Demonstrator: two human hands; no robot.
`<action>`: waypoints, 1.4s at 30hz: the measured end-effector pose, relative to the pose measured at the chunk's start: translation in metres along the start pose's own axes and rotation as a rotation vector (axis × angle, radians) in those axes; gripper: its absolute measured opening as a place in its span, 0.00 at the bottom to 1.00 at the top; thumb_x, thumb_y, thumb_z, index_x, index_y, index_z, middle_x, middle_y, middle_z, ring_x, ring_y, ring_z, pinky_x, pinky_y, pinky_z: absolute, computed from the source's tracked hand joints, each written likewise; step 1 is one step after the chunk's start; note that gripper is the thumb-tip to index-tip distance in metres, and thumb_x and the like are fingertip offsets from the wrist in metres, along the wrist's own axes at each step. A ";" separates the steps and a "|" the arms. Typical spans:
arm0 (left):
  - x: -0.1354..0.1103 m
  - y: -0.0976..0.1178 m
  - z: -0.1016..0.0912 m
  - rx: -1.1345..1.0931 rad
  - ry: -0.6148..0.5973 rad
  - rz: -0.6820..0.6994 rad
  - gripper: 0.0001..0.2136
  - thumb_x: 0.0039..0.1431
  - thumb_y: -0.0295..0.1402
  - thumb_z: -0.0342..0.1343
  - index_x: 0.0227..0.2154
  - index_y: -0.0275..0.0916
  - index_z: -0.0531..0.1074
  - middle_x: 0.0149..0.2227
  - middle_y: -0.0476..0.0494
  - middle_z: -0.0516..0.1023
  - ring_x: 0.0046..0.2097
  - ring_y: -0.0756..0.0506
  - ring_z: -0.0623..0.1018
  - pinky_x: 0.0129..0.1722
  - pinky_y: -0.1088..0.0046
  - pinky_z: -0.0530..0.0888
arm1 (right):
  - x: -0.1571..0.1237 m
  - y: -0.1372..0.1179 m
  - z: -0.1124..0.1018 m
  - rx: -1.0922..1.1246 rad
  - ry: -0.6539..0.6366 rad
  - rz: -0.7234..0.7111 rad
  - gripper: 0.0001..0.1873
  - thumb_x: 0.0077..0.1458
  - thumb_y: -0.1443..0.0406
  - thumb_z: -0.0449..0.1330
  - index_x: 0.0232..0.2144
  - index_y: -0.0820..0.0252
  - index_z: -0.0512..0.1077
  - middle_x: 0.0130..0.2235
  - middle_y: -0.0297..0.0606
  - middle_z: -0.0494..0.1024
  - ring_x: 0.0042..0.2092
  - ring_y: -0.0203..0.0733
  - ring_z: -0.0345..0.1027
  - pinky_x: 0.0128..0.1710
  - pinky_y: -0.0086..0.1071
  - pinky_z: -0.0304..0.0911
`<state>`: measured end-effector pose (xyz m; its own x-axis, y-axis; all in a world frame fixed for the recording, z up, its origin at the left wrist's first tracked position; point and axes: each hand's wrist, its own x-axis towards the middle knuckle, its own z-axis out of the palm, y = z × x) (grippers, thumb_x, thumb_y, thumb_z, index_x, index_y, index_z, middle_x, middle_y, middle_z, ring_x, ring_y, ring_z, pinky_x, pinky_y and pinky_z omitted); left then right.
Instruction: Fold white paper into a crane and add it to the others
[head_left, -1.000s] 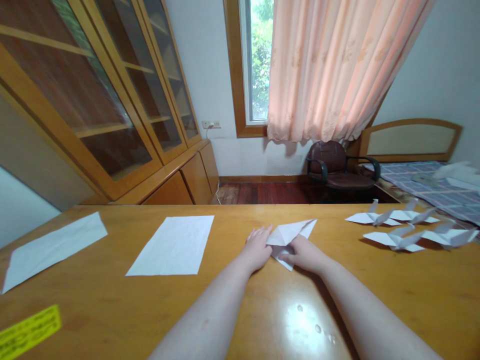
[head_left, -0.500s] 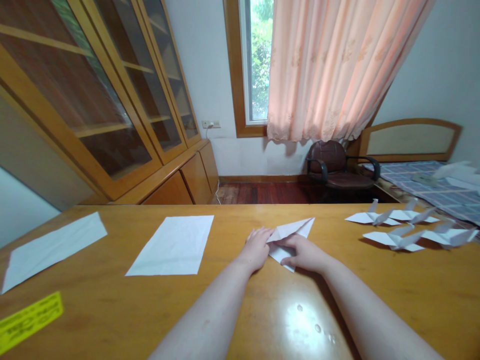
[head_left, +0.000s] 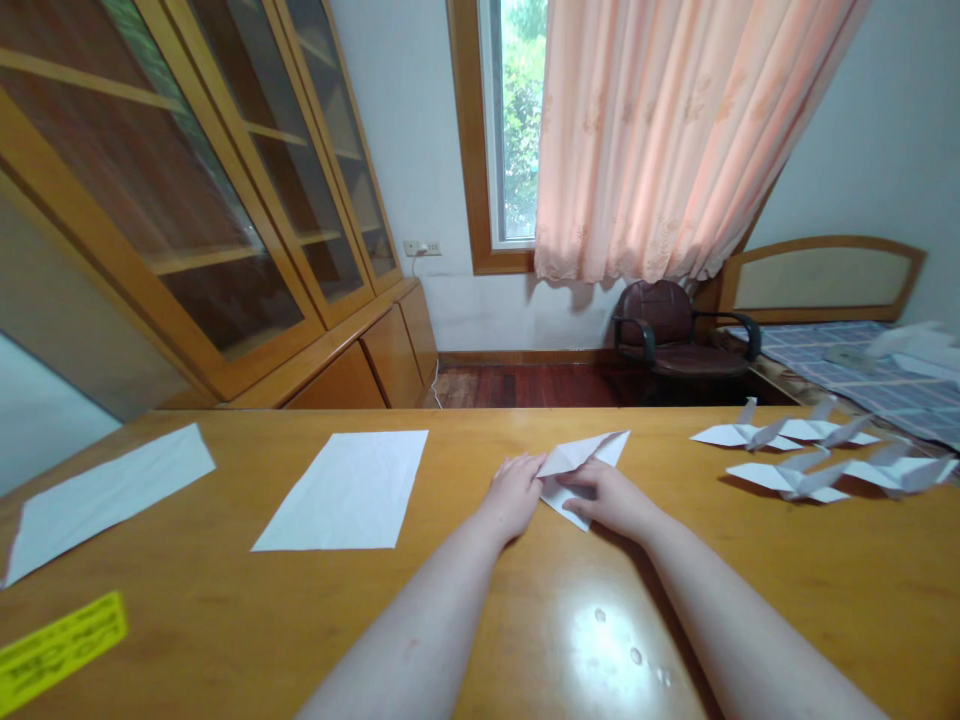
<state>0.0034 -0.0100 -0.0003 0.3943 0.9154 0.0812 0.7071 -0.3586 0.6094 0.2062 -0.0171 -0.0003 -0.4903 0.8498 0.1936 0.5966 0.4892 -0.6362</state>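
Note:
A partly folded sheet of white paper lies on the desk between my two hands, its upper flap raised with a long point toward the upper right. My left hand rests at the paper's left corner and holds it there; its fingertips are partly hidden. From the right, my right hand reaches under the raised flap, fingers tucked inside the fold and the thumb on the lower layer. That hand grips the paper too.
Flat white sheets lie on the desk: one sheet left of my hands, another sheet farther left. Several folded paper birds stand at the right. A yellow label shows lower left. Beyond are a chair and a glass cabinet.
The paper's lower corner has shifted slightly up and away from me. My right thumb has moved a little the same way, while my left hand stays nearly in place.

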 end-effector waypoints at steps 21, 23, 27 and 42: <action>0.000 0.002 0.000 0.079 -0.031 0.009 0.21 0.57 0.26 0.43 0.50 0.48 0.70 0.57 0.50 0.67 0.61 0.45 0.61 0.63 0.60 0.51 | -0.004 0.007 -0.009 0.209 0.409 0.520 0.31 0.56 0.46 0.44 0.27 0.65 0.75 0.29 0.42 0.78 0.35 0.48 0.70 0.35 0.33 0.60; -0.001 0.003 -0.001 0.090 -0.039 0.008 0.21 0.57 0.26 0.43 0.50 0.48 0.70 0.57 0.50 0.67 0.61 0.45 0.61 0.63 0.60 0.52 | -0.004 0.007 -0.009 0.208 0.404 0.538 0.30 0.54 0.46 0.46 0.25 0.65 0.74 0.27 0.41 0.77 0.33 0.47 0.69 0.32 0.31 0.58; -0.003 0.007 -0.003 0.108 -0.050 0.019 0.19 0.58 0.30 0.44 0.50 0.47 0.71 0.58 0.49 0.66 0.61 0.44 0.60 0.63 0.60 0.51 | -0.003 0.007 -0.008 0.184 0.399 0.565 0.28 0.53 0.47 0.48 0.22 0.64 0.72 0.22 0.38 0.74 0.28 0.43 0.67 0.26 0.30 0.53; -0.004 0.005 -0.004 0.137 -0.088 0.023 0.18 0.58 0.35 0.49 0.51 0.49 0.69 0.60 0.49 0.63 0.63 0.41 0.57 0.63 0.58 0.48 | -0.001 0.010 -0.006 0.108 0.430 0.568 0.21 0.51 0.53 0.49 0.15 0.60 0.66 0.18 0.35 0.70 0.24 0.40 0.63 0.23 0.29 0.50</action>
<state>0.0036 -0.0145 0.0057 0.4569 0.8893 0.0209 0.7684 -0.4064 0.4944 0.2166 -0.0122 -0.0017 0.1842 0.9801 0.0738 0.6084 -0.0547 -0.7917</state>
